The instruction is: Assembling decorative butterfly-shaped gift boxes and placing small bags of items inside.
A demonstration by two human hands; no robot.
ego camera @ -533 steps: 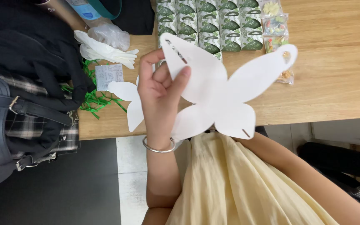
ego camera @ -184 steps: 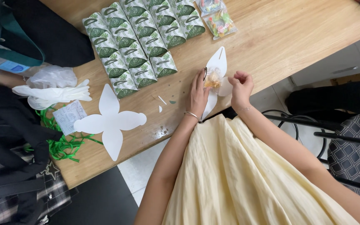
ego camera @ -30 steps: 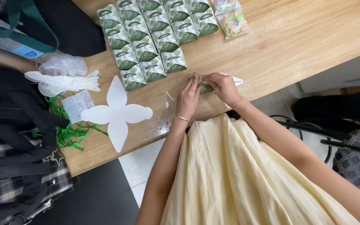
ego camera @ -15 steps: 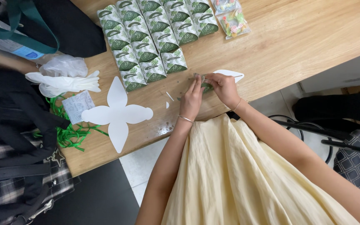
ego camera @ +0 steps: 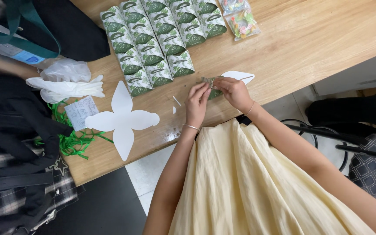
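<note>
My left hand and my right hand meet at the table's near edge, both pinching a half-folded green and white paper box. One white flap of it sticks out flat on the wood beyond my right hand. A flat white four-petal cutout lies on the table to the left of my left hand, untouched. Several finished green and white boxes stand in rows further back.
White gloves, a clear bag, a small printed card and green ribbon shreds lie at the left. Dark bags and plaid cloth crowd the left edge. Candy packets sit at the back. Small paper scraps lie near my left hand.
Over the last second my hands have stayed together on the folded box, shifting slightly; the white flap has swung out from under my right hand. Seconds before, the piece lay more open.
</note>
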